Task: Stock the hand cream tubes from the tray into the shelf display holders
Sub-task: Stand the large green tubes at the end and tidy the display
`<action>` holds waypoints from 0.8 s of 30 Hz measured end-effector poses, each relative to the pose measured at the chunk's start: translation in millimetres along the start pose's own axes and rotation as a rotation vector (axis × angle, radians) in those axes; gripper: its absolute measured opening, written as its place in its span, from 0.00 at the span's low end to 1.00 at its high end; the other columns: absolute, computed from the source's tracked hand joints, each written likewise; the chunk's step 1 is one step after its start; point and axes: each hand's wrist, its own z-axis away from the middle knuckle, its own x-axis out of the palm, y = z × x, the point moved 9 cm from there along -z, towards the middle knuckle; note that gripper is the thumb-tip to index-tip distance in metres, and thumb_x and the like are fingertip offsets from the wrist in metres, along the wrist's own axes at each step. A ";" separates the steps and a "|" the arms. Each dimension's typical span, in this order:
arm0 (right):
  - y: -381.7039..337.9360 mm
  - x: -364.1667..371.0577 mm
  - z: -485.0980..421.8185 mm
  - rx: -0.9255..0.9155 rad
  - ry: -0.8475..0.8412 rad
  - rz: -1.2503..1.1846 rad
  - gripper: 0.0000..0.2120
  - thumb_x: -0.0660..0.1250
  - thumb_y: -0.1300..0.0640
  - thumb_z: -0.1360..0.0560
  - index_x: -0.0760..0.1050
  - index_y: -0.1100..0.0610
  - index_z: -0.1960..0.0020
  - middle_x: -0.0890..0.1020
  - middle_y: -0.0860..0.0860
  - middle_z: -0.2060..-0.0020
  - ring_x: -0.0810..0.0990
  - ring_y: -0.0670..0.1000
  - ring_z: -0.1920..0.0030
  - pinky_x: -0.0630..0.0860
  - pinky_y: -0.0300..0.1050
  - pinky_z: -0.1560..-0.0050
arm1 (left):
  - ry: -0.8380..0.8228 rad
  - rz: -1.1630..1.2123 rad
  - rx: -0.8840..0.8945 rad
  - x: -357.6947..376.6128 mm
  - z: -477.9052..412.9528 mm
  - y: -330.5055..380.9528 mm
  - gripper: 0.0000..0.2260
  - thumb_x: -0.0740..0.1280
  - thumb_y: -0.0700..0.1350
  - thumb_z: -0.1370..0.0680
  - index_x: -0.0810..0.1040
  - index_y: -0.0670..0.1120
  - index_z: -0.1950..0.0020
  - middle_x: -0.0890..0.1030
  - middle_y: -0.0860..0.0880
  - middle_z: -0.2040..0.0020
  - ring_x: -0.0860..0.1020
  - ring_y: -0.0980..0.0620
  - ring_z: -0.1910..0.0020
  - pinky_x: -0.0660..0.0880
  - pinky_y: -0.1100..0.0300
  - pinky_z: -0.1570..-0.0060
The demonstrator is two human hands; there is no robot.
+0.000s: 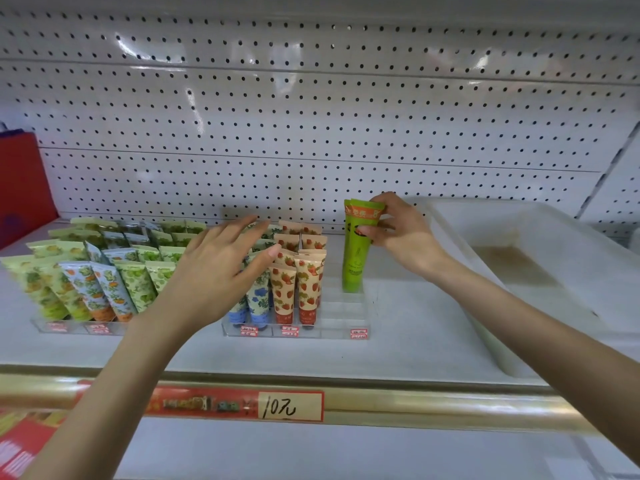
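Fingers (375, 231) of the right hand (403, 237) pinch a green hand cream tube (354, 258) upright at the back of the clear display holder (341, 318).

Head view: thumb and fingertips grasp the green hand cream tube near its crimped top, cap end down in the rear slot of the holder's right column, probably so that the row fills from the back forward. A second crimped edge shows behind it; whether that is another tube I cannot tell. The right wrist bends inward, with the forearm reaching in from the lower right past the white tray (512, 355) on the shelf (415, 344). The left hand (218, 271) lies flat and released, fingers straight over the strawberry tubes (301, 289), likely steadying those rows; contact is unclear.
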 end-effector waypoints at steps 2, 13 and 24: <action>3.7 2.6 1.5 0.008 -0.022 -0.001 0.14 0.69 0.67 0.27 0.68 0.55 0.48 0.77 0.56 0.52 0.79 0.57 0.49 0.77 0.57 0.45 | -0.004 -0.011 -0.001 0.6 0.5 -1.3 0.37 0.36 0.68 0.30 0.58 0.54 0.26 0.60 0.52 0.25 0.58 0.50 0.27 0.54 0.51 0.29; 6.4 8.8 5.5 0.025 -0.057 0.033 0.15 0.70 0.66 0.28 0.69 0.56 0.46 0.79 0.58 0.47 0.80 0.56 0.47 0.76 0.51 0.42 | -0.020 -0.041 0.009 -0.4 6.1 -3.3 0.39 0.35 0.69 0.31 0.58 0.54 0.25 0.61 0.52 0.25 0.58 0.50 0.27 0.53 0.52 0.29; -21.3 -52.4 26.1 -0.016 0.183 0.067 0.08 0.67 0.56 0.25 0.75 0.57 0.47 0.79 0.47 0.53 0.78 0.41 0.58 0.72 0.27 0.61 | -0.036 -0.073 0.101 -2.4 5.5 17.0 0.38 0.35 0.68 0.30 0.55 0.54 0.25 0.59 0.52 0.25 0.57 0.51 0.27 0.52 0.51 0.29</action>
